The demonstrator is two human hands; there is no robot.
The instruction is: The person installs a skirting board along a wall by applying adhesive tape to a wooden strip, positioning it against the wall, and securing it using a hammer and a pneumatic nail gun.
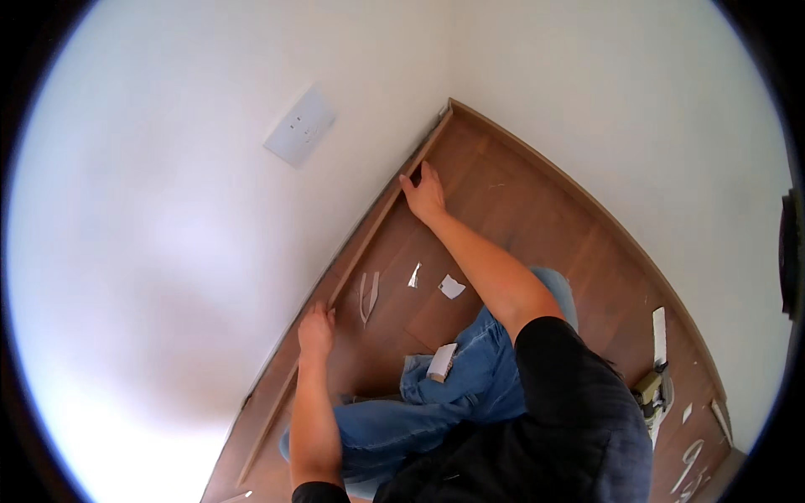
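Along the foot of the pale left-hand wall (184, 168), over a brown plank floor (511, 210), runs a long, slim wooden strip (369, 242), its far end close to the room corner (450, 92). A narrow band of floor shows between strip and wall, at least along the nearer stretch. Handling it well probably means treating the whole length as one: keep it straight and in line with the wall, since a piece this slender may bow if pushed at one spot. Both hands should move together, with the far end watched so it does not knock the baseboard (589, 197) of the right-hand wall.

The right hand (425, 194) is at the upper stretch, nearer the corner, thumb spread away from the fingers and tips at the strip; how firmly they press, I cannot tell. The left hand (316, 331) lies farther down, over the strip, its fingers bunched; whether they pinch it or merely rest there is hidden. Between the hands the strip is uncovered, and it runs on past the left one.

Smaller still, a white scrap (451, 287) and thin slivers (374, 289) lie on the floor nearby, best kept from slipping underneath.
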